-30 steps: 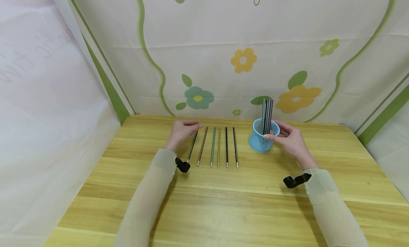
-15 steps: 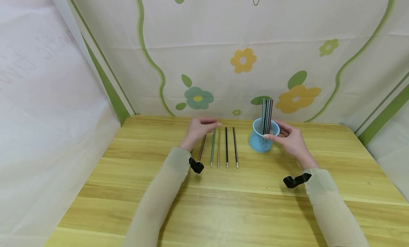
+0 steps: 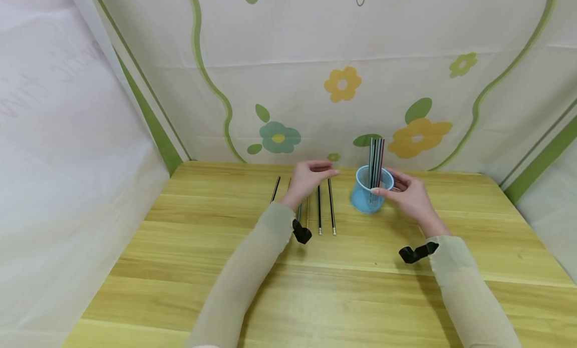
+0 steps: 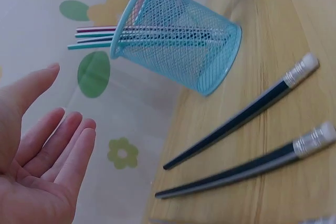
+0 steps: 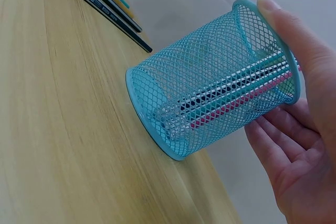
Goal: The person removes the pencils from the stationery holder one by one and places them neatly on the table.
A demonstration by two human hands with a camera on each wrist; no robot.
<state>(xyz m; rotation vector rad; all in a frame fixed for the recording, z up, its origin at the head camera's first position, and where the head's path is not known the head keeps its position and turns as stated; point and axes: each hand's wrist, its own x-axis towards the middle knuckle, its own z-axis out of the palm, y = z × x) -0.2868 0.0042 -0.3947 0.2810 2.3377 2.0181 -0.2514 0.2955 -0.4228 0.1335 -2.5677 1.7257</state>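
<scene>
A light-blue mesh pencil cup (image 3: 362, 200) is in my right hand (image 3: 407, 197). The right thumb lies at its rim and the fingers go round the far side, as the right wrist view shows. Several pencils (image 3: 375, 160) stand in the cup, eraser ends down. My left hand (image 3: 307, 180) hovers over the row of pencils on the table, holding nothing; its fingers (image 4: 76, 156) are loosely bent and apart from the thumb. Two black pencils (image 3: 331, 208) lie nearest the cup. A tan pencil (image 3: 308, 215), a green pencil (image 3: 299, 213) and a dark pencil (image 3: 275, 189) are partly hidden by the left arm.
The wooden table (image 3: 360, 298) ends at the back against a white cloth (image 3: 279, 77) printed with flowers. More cloth hangs on the left and right sides. A black wrist mount (image 3: 302, 232) sits on the left wrist, another wrist mount (image 3: 418, 253) on the right.
My left hand has moved right along the row, from the leftmost pencil towards the black ones by the cup. The right hand and cup have stayed in place.
</scene>
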